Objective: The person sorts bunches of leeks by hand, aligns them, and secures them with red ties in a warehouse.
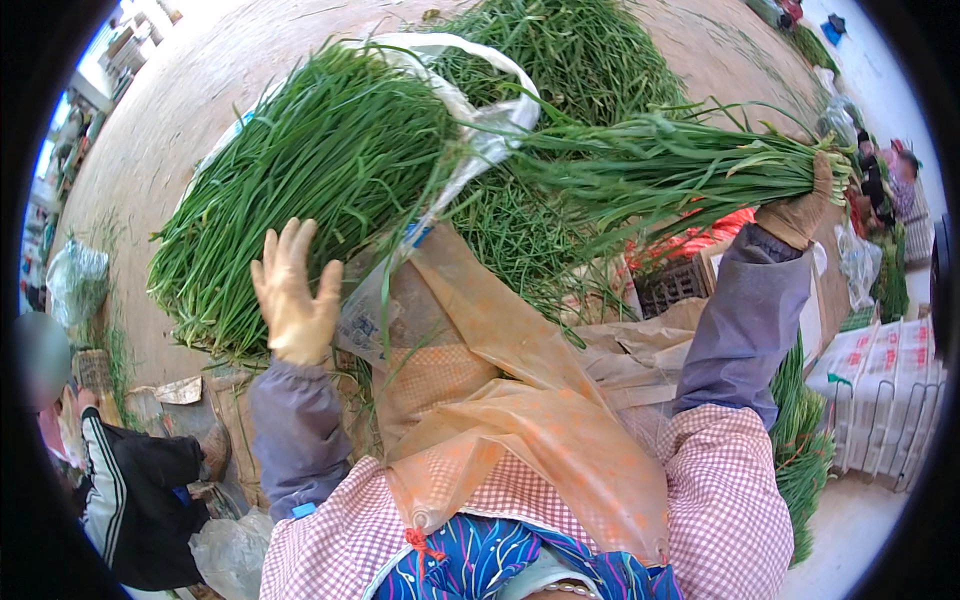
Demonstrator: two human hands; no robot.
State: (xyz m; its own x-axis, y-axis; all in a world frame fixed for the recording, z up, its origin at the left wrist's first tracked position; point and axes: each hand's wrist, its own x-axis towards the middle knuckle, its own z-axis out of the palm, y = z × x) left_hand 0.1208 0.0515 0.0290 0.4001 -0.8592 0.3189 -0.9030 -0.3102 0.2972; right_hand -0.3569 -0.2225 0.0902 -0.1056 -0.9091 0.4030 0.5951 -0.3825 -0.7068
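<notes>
My right hand, in a brown glove, grips a bunch of long green leafy stalks, likely garlic chives, by their pale ends. The leaves stretch leftward above a loose heap. My left hand, in a pale tan glove, holds nothing and has its fingers spread. It is beside a large pile of the same greens, whose pale ends face the lower left. A white plastic bag lies around and under that pile. Across my lap hangs a translucent orange plastic apron.
More loose greens are heaped on the floor ahead. Red plastic and a dark crate lie below the held bunch. Bundled greens and a wire-framed stack stand at my right. A person in black trousers sits at left.
</notes>
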